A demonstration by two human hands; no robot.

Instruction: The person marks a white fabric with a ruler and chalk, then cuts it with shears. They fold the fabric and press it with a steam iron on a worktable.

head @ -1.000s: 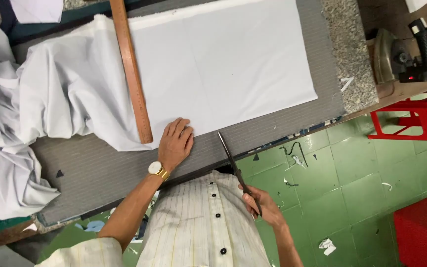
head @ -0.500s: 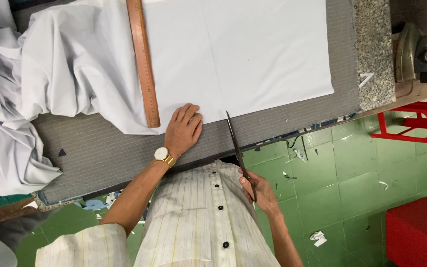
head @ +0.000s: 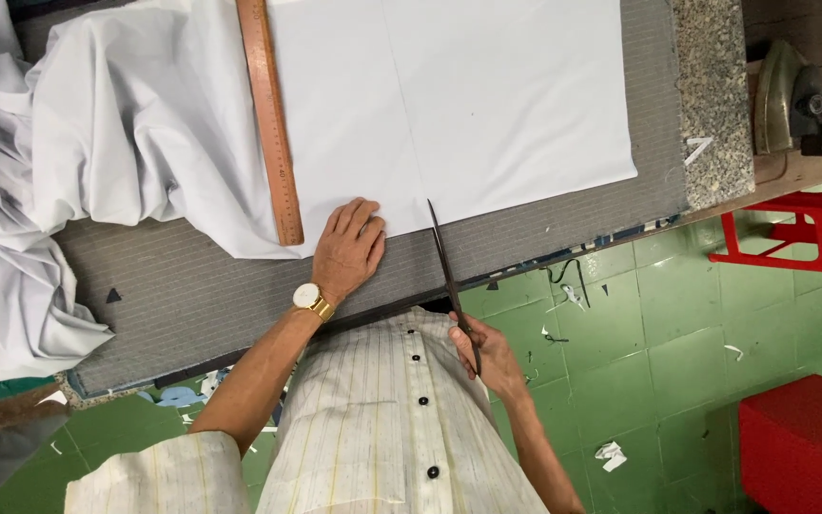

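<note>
Now the left hand [head: 349, 249] lies flat on the white cloth [head: 449, 105] beside the wooden ruler [head: 270, 119]; the right hand [head: 487, 357] grips scissors [head: 449, 276], blades seemingly shut, lining up a cut.

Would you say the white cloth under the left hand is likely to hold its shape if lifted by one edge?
Probably not: the white cloth bunches in soft folds left of the wooden ruler, so it looks floppy. It likely slides easily, since the left hand presses it flat near the scissors.

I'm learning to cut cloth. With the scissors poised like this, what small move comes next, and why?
Probably slide the scissors forward into the white fabric: their tip sits at its near edge, the right hand grips the handles, and the left hand pins the fabric flat.
</note>
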